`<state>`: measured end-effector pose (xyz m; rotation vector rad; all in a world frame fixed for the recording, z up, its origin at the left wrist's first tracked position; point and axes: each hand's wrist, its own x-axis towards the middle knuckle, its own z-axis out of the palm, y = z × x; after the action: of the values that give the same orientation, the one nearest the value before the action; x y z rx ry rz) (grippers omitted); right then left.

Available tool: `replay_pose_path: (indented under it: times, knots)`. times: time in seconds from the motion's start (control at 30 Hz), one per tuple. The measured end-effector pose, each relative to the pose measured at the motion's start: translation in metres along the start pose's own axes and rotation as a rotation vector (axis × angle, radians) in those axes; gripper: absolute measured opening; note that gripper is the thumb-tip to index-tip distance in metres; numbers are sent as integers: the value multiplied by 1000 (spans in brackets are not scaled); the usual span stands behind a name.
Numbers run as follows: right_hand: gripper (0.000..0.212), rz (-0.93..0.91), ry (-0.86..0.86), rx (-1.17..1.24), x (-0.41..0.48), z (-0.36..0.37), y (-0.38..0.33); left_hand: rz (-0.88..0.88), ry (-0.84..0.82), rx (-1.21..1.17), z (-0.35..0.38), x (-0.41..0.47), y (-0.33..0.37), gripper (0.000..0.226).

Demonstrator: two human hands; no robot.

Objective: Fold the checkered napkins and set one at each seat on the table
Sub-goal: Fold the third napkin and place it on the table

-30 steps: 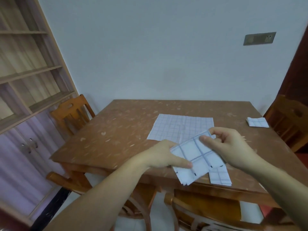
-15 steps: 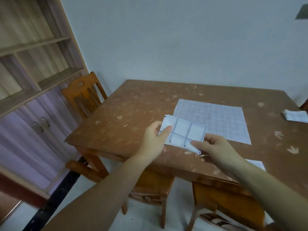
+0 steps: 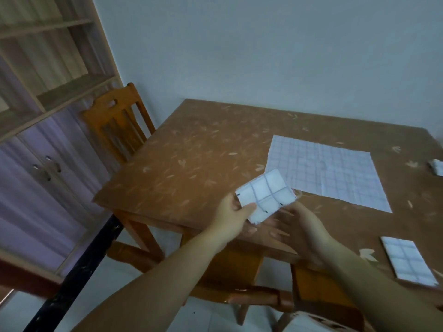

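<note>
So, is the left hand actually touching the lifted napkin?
Touching. Head view shows the left hand pinching the lifted napkin at its corner, thumb on top.

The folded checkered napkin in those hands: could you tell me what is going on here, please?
A person is laying out napkins. The left hand pinches the folded checkered napkin above the near-left part of the table; the right hand is beside its lower edge, but blur hides whether it grips. An unfolded napkin lies flat mid-table. A second folded napkin lies at the near edge on the right, a third folded napkin at the far right. None lies by the chair on the left yet.
</note>
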<state>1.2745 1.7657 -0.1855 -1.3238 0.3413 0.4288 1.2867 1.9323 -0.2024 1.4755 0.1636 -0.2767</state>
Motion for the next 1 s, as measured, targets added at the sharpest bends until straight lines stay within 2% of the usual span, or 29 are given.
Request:
replay_pose_path:
  times: [0.07, 0.17, 0.27, 0.4, 0.53, 0.63, 0.73, 0.83, 1.0]
  knots:
    - [21, -37, -48, -109, 6, 5, 5, -47, 28, -27, 1, 9, -6, 35]
    - [17, -118, 57, -229, 29, 9, 8, -131, 11, -19, -1, 19, -13, 30]
    - [22, -91, 74, -325, 64, 5, 11, -242, 100, -52, -15, 36, -16, 19]
    - [14, -40, 50, -423, 112, -2, 17, -339, 163, 63, -33, 64, -29, 3]
    - [21, 78, 4, -478, 161, -5, 40, -379, 276, 205, -44, 89, -56, 4]
    - [23, 131, -47, -550, 187, 1, 63, -409, 359, 309, -54, 103, -78, 21]
    - [25, 162, -78, -615, 205, 5, 86, -409, 332, 559, -61, 107, -96, 25]
    - [26, 110, -134, -724, 211, -1, 92, -370, 309, 807, -61, 111, -103, 27]
    - [14, -55, -100, -907, 207, -47, 60, -209, 248, 931, -33, 149, -85, 39]
